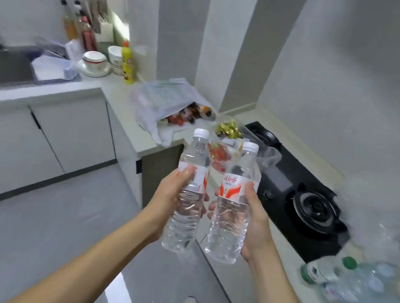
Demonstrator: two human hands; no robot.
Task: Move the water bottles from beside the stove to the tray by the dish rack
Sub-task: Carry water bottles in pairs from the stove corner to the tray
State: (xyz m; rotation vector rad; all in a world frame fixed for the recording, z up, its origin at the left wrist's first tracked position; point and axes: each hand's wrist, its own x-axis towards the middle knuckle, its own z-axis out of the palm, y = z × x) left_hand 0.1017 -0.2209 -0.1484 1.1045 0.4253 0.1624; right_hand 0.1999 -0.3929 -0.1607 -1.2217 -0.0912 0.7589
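You've got one water bottle (188, 191) wrapped in your left hand (173, 197), another (233, 204) in your right hand (254, 217) — both mid-air over the floor, off the desk. Probably full, heavy-ish, thin plastic that'll dent — grip the label band, not the ribs.

Each hand grips one upright water bottle — left hand (170, 193), right hand (253, 220) — beside the stove (313, 208).

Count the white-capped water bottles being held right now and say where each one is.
2. One bottle is gripped in the left hand, the other bottle in the right hand, both over the floor. More bottles lie blurred right of the stove, uncountable.
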